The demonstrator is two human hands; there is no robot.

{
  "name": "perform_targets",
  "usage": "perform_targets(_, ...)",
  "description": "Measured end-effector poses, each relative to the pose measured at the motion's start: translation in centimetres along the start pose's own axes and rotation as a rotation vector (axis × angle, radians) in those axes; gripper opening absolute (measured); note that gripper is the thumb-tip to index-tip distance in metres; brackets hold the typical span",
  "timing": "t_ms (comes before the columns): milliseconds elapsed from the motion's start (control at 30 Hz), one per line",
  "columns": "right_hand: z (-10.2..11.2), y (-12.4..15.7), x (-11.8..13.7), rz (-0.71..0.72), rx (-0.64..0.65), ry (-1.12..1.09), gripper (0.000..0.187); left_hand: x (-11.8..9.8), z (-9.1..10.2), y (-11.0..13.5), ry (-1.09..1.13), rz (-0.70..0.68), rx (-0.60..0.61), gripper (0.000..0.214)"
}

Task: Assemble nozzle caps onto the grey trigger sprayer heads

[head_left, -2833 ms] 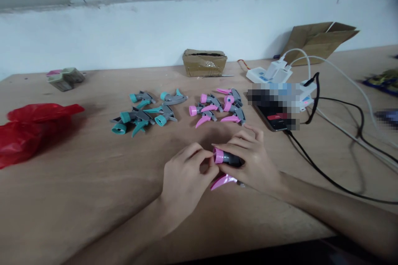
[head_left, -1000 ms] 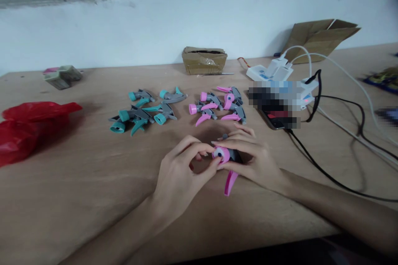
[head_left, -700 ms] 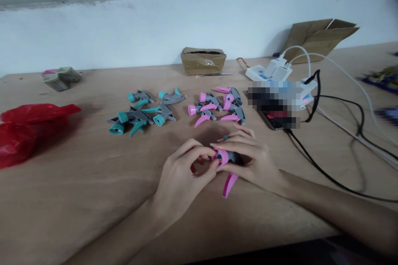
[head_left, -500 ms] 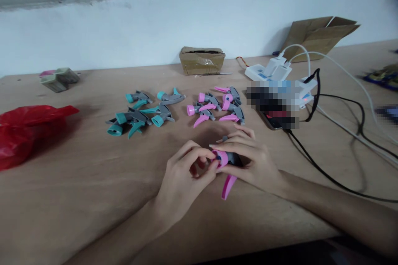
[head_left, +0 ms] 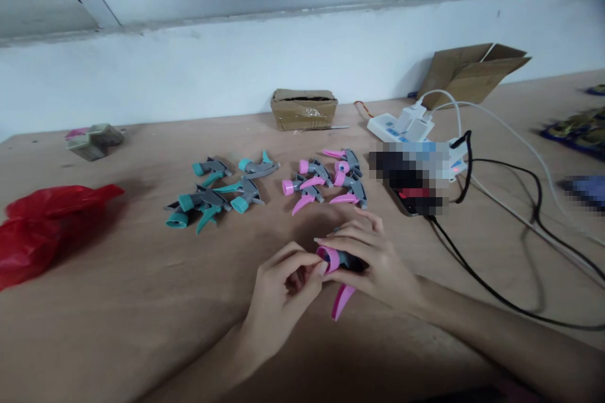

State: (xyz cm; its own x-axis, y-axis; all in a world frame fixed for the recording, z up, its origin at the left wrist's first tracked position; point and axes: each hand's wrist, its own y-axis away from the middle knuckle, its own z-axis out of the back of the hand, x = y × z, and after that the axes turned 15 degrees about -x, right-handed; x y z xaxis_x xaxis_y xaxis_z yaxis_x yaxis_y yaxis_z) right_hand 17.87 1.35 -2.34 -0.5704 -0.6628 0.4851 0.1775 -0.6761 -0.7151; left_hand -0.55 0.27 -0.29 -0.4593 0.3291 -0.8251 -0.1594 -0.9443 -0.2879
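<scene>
My right hand [head_left: 378, 264] is wrapped over a grey and pink trigger sprayer head [head_left: 329, 259], its pink collar facing left and its pink trigger hanging down. At the collar's mouth, the thumb and index finger of my left hand [head_left: 286, 293] are pinched together; whatever lies between them is hidden. Beyond my hands lie several pink and grey sprayer heads [head_left: 309, 194]. To their left is a loose group of teal and grey sprayer heads [head_left: 208, 201].
A red plastic bag [head_left: 42, 227] lies at the left, with small blocks [head_left: 92, 141] behind it. A small cardboard box [head_left: 304, 112] and an open carton [head_left: 466, 75] stand by the wall. Right of the sprayers are a power strip [head_left: 385, 127], a blurred-out phone [head_left: 411, 198] and cables [head_left: 491, 274].
The view has tilted up, so everything sits lower in the picture. My left fingertips have drawn back slightly from inside the pink collar to its rim. The right hand keeps its hold.
</scene>
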Motion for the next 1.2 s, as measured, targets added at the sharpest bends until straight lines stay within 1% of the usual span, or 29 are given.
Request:
perform_targets(100, 0.3, -0.3, -0.3, 0.035, 0.066, 0.027, 0.033, 0.2, 0.5, -0.2, 0.016, -0.074, 0.065, 0.016)
perform_targets(233, 1.0, -1.6, -0.8, 0.044, 0.155, 0.072, 0.032, 0.4, 1.0, -0.5, 0.027, -0.097, 0.141, 0.021)
perform_targets(300, 1.4, -3.0, -0.9, 0.03, 0.155, 0.098, 0.03, 0.5, 1.0, -0.5, 0.019, -0.087, 0.114, 0.026)
perform_targets(367, 1.5, -5.1, -1.2, 0.017, 0.148, 0.125, 0.028, 0.7, 1.0, -0.5, 0.016, -0.055, 0.039, 0.029)
perform_targets(467, 0.6, -8.8, -2.3, -0.001, 0.147, 0.176, 0.031, 1.1, 0.9, -0.5, 0.036, 0.031, -0.085, 0.025)
perform_targets(500, 0.1, -10.0, -2.8, -0.021, 0.182, 0.184, 0.032, 1.2, 0.9, -0.5, 0.041, 0.061, -0.112, 0.023)
perform_targets(533, -0.5, -11.1, -3.4, -0.032, 0.244, 0.172, 0.032, 1.4, 0.9, -0.6, 0.044, 0.087, -0.129, 0.021)
perform_targets(600, -1.5, -12.8, -4.8, -0.081, 0.342, 0.15, 0.035, 1.6, 1.0, -0.7, 0.042, 0.127, -0.139, 0.02)
perform_targets(633, -1.7, -13.4, -5.5, -0.097, 0.37, 0.136, 0.039, 1.7, 1.0, -0.7, 0.039, 0.138, -0.132, 0.019)
perform_targets(667, -1.7, -13.8, -6.3, -0.112, 0.373, 0.118, 0.047, 1.8, 1.0, -0.7, 0.035, 0.149, -0.128, 0.019)
perform_targets(733, -0.9, -14.3, -7.7, -0.127, 0.361, 0.095, 0.06, 1.9, 1.1, -0.7, 0.026, 0.164, -0.12, 0.019)
perform_targets(767, -0.2, -14.5, -8.4, -0.13, 0.358, 0.097, 0.06, 1.9, 1.2, -0.7, 0.022, 0.169, -0.116, 0.019)
perform_targets(833, 1.7, -14.8, -9.6, -0.134, 0.387, 0.125, 0.048, 1.9, 1.2, -0.8, 0.014, 0.178, -0.11, 0.019)
perform_targets(900, 3.3, -15.1, -10.8, -0.099, 0.471, 0.233, 0.034, 1.8, 1.3, -0.9, 0.011, 0.196, -0.1, 0.02)
perform_targets(967, 4.2, -15.2, -11.7, -0.053, 0.554, 0.312, 0.028, 1.8, 1.3, -1.1, 0.012, 0.228, -0.093, 0.021)
perform_targets(1067, 3.8, -14.8, -12.3, 0.002, 0.604, 0.332, 0.026, 1.9, 1.3, -1.4, 0.014, 0.278, -0.098, 0.022)
perform_targets(1133, 2.8, -14.4, -12.5, 0.042, 0.619, 0.33, 0.026, 1.9, 1.2, -1.6, 0.018, 0.294, -0.108, 0.022)
perform_targets(1200, 1.7, -14.2, -12.7, 0.072, 0.624, 0.327, 0.021, 2.0, 1.2, -1.7, 0.026, 0.295, -0.112, 0.022)
